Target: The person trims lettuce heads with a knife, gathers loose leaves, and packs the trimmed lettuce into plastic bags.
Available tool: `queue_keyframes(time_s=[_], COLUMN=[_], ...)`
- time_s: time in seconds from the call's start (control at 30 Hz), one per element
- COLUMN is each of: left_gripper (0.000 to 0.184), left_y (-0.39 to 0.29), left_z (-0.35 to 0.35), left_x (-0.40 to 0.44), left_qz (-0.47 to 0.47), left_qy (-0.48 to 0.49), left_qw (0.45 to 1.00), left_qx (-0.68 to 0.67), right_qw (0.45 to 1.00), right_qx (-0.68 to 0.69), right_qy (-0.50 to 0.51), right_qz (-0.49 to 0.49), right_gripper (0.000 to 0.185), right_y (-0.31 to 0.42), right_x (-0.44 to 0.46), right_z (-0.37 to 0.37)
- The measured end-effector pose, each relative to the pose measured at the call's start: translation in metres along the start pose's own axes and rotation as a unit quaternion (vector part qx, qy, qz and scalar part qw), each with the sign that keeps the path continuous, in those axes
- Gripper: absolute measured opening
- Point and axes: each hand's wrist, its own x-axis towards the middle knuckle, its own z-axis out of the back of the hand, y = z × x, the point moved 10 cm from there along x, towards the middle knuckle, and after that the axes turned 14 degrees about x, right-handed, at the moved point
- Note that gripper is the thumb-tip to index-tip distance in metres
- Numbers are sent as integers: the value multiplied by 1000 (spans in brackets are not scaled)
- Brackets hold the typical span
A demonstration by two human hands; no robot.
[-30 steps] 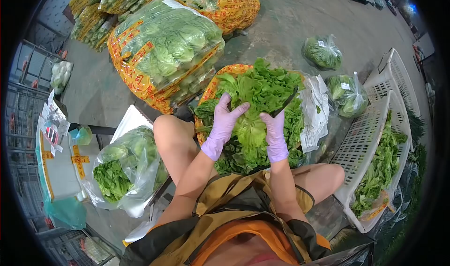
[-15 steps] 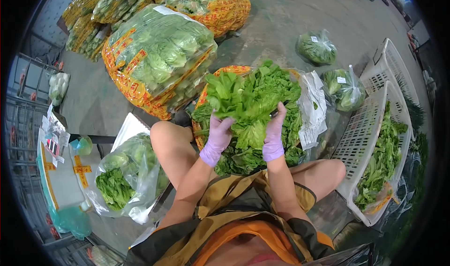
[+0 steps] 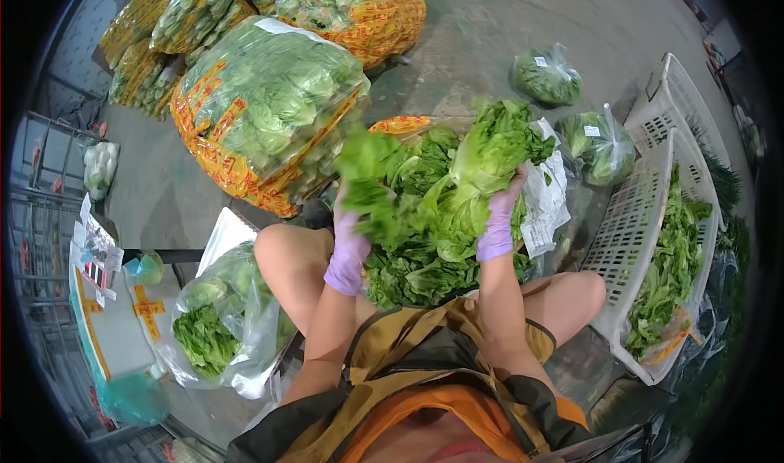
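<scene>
In a thin purple glove, my left hand (image 3: 349, 238) grips a bunch of lettuce leaves (image 3: 365, 181), smeared by motion; the leaves hide most of its fingers. My right hand (image 3: 501, 216), gloved alike, is closed around the base of a lettuce head (image 3: 494, 149) that leans up and away from me. Its fingertips are partly behind the leaves. Below and between both hands lies a heap of loose green lettuce (image 3: 425, 275) in an opened bag with an orange printed edge (image 3: 400, 125). Crumpled white printed plastic (image 3: 545, 206) lies just right of my right hand.
A big bag of lettuce (image 3: 269, 112) stands ahead on the left, with more bags (image 3: 359, 18) behind. White crates (image 3: 629, 247) holding greens stand at right, near two tied bags (image 3: 600, 149). At left are an open clear bag (image 3: 245, 300) and a foam box (image 3: 122, 324).
My hands have moved apart, left hand leftward and right hand rightward. The greens between them are now two separate portions, one at each hand. The view has shifted slightly.
</scene>
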Motion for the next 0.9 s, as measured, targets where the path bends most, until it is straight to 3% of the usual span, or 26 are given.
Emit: queue_keyframes(time_s=[0.03,0.07,0.1,0.13,0.17,0.2,0.23,0.3,0.33,0.4,0.43,0.47,0.53,0.6,0.63,0.7,0.77,0.83,0.9], left_gripper=[35,37,40,40,44,49,61,66,66,45,45,41,37,32,32,35,38,34,31], left_y=[9,-2,-10,-16,-6,9,23,47,49,58,55,49,48,59,58,63,67,70,87], left_z=[7,12,5,-5,-5,-9,-19,-27,-28,-35,-36,-41,-46,-46,-43,-42,-44,-22,-10], left_x=[8,10,8,8,11,12,13,5,5,4,4,4,3,0,-1,-2,-5,-4,6], left_qz=[54,-40,-131,-131,-46,39,71,138,139,165,165,155,144,171,170,208,228,276,244], left_qy=[-19,-54,-85,-89,-74,-55,8,20,18,79,77,79,81,47,44,69,81,-24,-17], left_qw=[974,888,735,734,855,938,961,948,948,907,907,927,945,972,972,966,961,943,953], left_qx=[217,455,660,660,511,339,266,287,286,379,379,331,282,156,155,140,131,185,177], right_qw=[999,997,993,986,978,897,893,886,917,813,746,888,966,939,926,922,933,929,924], right_qx=[-21,-41,-60,-87,-111,-339,-348,-364,-321,-519,-605,-387,-141,-274,-317,-355,-334,-364,-379], right_qy=[31,63,95,138,179,228,237,255,233,226,211,220,213,199,195,146,130,68,39], right_qz=[-12,-26,-41,-15,14,169,158,136,48,137,181,115,40,57,62,41,33,3,-12], right_gripper=[47,45,43,39,35,32,30,28,27,24,23,22,21,36,44,35,37,37,41], right_y=[3,5,2,2,2,16,12,3,-6,-10,-13,-13,-18,-26,-27,-22,-24,-26,-29], right_x=[0,0,-1,6,12,25,16,0,15,-8,-26,-44,-44,-27,-24,-16,-43,-42,-41], right_z=[-5,-11,-17,-7,3,31,27,21,41,28,8,-28,-24,7,10,14,-32,-28,-24])
